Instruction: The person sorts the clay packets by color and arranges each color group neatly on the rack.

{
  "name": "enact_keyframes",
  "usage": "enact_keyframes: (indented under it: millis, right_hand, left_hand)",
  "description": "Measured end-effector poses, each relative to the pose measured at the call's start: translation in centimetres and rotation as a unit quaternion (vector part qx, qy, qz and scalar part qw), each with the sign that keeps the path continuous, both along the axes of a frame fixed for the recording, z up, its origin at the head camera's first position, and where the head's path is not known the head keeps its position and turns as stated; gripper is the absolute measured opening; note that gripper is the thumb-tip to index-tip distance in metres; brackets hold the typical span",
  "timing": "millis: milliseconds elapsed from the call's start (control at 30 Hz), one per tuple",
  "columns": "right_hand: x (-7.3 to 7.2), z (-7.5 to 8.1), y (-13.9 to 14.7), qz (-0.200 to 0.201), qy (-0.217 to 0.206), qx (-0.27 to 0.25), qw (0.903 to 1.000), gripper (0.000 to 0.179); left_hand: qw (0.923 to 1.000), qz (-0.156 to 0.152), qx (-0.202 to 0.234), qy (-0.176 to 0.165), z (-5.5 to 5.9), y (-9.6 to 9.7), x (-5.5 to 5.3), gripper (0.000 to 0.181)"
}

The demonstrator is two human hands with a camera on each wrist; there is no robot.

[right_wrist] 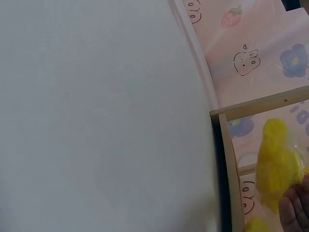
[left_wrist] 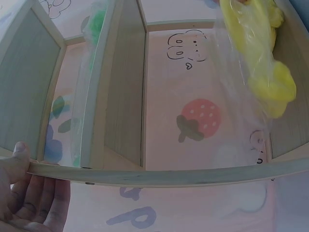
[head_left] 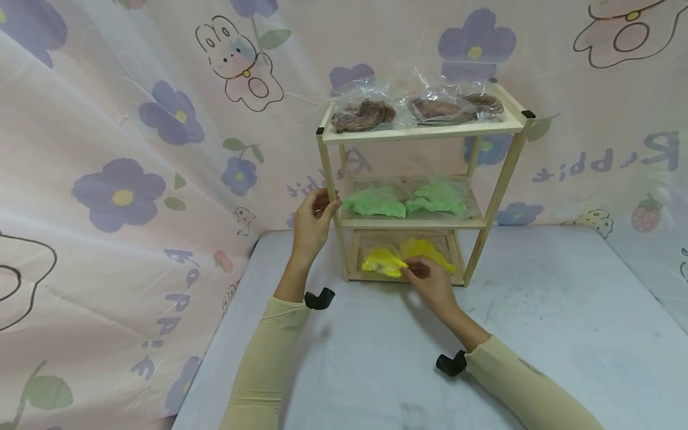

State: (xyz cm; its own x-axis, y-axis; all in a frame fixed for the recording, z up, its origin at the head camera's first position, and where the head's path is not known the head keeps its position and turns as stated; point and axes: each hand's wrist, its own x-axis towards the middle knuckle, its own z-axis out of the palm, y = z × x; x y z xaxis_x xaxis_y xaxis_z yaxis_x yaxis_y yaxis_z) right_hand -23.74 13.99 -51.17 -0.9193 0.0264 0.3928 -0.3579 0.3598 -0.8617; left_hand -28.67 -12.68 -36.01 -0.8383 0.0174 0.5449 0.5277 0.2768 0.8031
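A small wooden shelf rack [head_left: 414,224] with three tiers stands on the table. My left hand [head_left: 312,221] grips its left front post [left_wrist: 159,178], thumb on one side and fingers on the other. At the bottom tier, my right hand [head_left: 432,283] pinches the right edge of a clear plastic bag of yellow soft material [head_left: 383,261]. A second yellow bag [head_left: 424,249] lies beside it to the right, partly behind the hand. In the right wrist view, the curled fingers [right_wrist: 288,212] overlap yellow material in clear plastic.
Two clear bags of green material [head_left: 374,202] rest on the middle tier. Bags with brown contents [head_left: 365,114] lie on the top tier. The rack stands on a white-covered table [head_left: 564,316], before a printed curtain [head_left: 301,54] with flowers and rabbits.
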Motion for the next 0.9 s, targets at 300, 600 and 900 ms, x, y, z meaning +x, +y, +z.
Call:
enact_keyframes:
  millis: [300,600,900]
  right_hand:
    - [-1.3,-0.7,-0.8,-0.009,-0.008,0.006,0.9999,0.017]
    - [-2.3,-1.1,-1.5,-0.010,-0.019,0.017,0.9996,0.017]
    - [-2.6,-1.4,-1.8,0.002,-0.038,0.037,0.9986,0.023]
  left_hand:
    - [1.0000,0.000,0.000,0.001,0.0,0.0,0.0,0.037]
    - [1.0000,-0.002,0.003,-0.001,-0.1,0.1,0.0,0.037]
    - [1.0000,0.000,0.008,-0.001,0.1,0.2,0.2,0.036]
